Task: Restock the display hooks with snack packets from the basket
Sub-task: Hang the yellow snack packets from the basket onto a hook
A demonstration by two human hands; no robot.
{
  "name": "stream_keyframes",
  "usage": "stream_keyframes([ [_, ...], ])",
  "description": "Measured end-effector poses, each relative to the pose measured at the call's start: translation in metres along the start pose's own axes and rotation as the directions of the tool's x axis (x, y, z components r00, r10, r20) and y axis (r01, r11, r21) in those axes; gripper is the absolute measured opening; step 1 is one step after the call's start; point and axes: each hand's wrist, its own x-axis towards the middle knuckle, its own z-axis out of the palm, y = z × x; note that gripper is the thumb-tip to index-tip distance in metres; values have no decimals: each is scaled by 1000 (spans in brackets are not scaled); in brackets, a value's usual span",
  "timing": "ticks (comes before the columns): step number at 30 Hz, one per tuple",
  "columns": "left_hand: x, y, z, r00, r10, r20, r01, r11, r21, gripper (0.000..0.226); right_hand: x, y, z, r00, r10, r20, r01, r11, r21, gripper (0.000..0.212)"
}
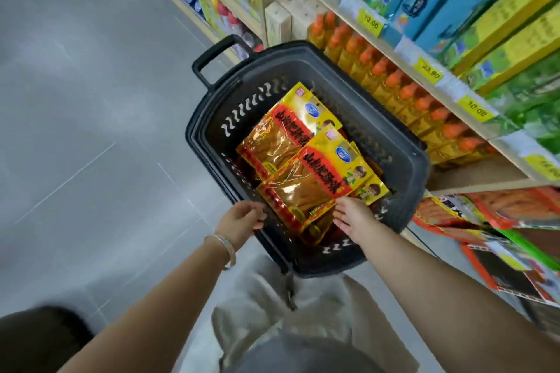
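head view: the black basket [419, 157] sits in the centre of the frame, and the yellow-red snack packets [291, 136] lie inside it. the left grip [242, 219] curls over the near rim. the right grip [354, 215], fingers spread wide, touches the lower edge of the top packet [315, 182].

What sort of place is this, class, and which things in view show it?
Most likely a shop aisle: shelves carry rows of orange-capped bottles behind yellow price tags, and a black basket of snack packets stands beside them.
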Motion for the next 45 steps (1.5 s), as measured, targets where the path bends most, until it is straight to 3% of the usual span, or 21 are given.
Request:
stream_keyframes([
  [4, 31, 19, 3, 1000, 10, 3, -10, 1000, 1, 14, 34, -2, 3, 987, 120, -102, -112, 990, 81, 42],
  [9, 51, 29, 0, 997, -55, 53, 54, 998, 22, 15, 43, 3, 18, 974, 162, -157, -143, 982, 127, 48],
  [13, 65, 42, -9, 995, -47, 92, 40, 996, 78, 16, 37, 3, 28, 967, 8, -256, 10, 998, 67, 56],
  [18, 88, 72, -18, 989, -15, 147, -15, 979, 203, 10, 5, -1, 33, 953, -116, -280, 162, 976, 146, 71],
  [22, 106, 103, -16, 968, 95, 232, -154, 957, 248, 72, -13, -12, 32, 951, -159, -264, 231, 935, 269, 72],
  [25, 118, 121, -10, 944, -12, 331, -95, 947, 308, 90, -20, -25, 42, 976, -144, -163, 193, 919, 343, 73],
  [27, 124, 127, -9, 952, -52, 301, -71, 921, 384, 73, -22, -31, 49, 984, -136, -118, 169, 925, 341, 69],
  [29, 132, 125, -10, 961, 18, 274, -138, 894, 427, 47, -18, -32, 52, 987, -142, -74, 159, 907, 390, 52],
  [31, 137, 123, -13, 968, 79, 239, -191, 848, 494, 35, -7, -25, 49, 984, -107, -139, 152, 915, 373, 41],
  [36, 151, 111, -31, 993, 65, 97, -109, 820, 562, 33, 28, 14, 33, 902, 170, -396, -7, 924, 381, 43],
  [41, 166, 104, -39, 997, -6, 71, -33, 844, 536, 39, 53, 32, 39, 917, 237, -320, -52, 868, 493, 49],
  [45, 168, 101, -38, 997, 7, 73, -44, 852, 521, 36, 60, 34, 37, 886, 255, -386, -42, 875, 483, 65],
])
